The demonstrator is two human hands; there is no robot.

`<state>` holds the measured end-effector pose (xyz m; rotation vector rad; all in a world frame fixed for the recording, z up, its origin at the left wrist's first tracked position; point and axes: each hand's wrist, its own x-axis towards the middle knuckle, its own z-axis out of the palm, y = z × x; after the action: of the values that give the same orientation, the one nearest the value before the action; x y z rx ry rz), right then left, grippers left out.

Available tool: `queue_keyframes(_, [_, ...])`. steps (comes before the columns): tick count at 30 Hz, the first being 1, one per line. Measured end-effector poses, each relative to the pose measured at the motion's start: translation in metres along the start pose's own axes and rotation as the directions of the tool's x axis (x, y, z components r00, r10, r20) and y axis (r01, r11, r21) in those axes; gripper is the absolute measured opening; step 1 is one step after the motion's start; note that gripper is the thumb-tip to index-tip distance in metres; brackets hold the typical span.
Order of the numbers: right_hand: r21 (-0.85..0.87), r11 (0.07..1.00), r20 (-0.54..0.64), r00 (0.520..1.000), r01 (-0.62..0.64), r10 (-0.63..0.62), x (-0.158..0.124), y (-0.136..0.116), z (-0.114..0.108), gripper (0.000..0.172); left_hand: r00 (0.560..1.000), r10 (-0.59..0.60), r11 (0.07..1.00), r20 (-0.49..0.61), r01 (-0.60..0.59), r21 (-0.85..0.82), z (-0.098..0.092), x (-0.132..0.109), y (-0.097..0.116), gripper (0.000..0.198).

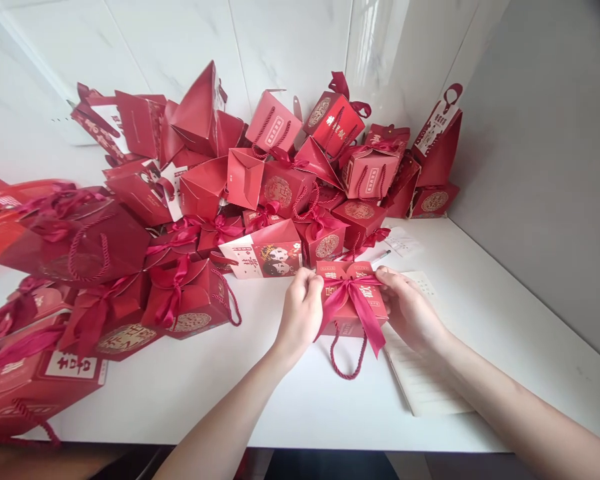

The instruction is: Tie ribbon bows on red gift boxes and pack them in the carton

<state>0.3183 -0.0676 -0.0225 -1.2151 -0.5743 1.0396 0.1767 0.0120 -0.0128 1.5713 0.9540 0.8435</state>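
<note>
A small red gift box [347,327] with gold lettering sits on the white table in front of me. A crimson ribbon [351,287] is tied across its top in a bow, its two tails hanging over the near side. My left hand [303,307] is closed on the bow's left loop, at the box's left edge. At the right edge, my right hand [410,307] pinches the other loop between thumb and fingers; its lower fingers are partly hidden beside the box. A twisted red cord handle [349,375] droops from the box's front onto the table.
Many red gift boxes [280,187] are heaped along the tiled wall, and several ribboned boxes [115,313] stand at left. An open notebook [430,393] lies under my right forearm, a pen [381,255] beyond it. A grey panel [540,167] bounds the right side.
</note>
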Motion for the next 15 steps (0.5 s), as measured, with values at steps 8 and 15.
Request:
queue_keyframes(8, [-0.136, 0.991, 0.163, 0.986, -0.005, 0.027, 0.005, -0.013, -0.012, 0.041, 0.999, -0.020, 0.995, 0.043, 0.024, -0.095, -0.002, 0.007, -0.004, 0.022])
queue_keyframes(15, [-0.191, 0.982, 0.334, 0.940, 0.000, 0.065, 0.012, -0.017, -0.025, 0.035, 0.991, 0.011, 0.957, 0.136, 0.028, -0.288, -0.002, 0.018, -0.020, 0.025])
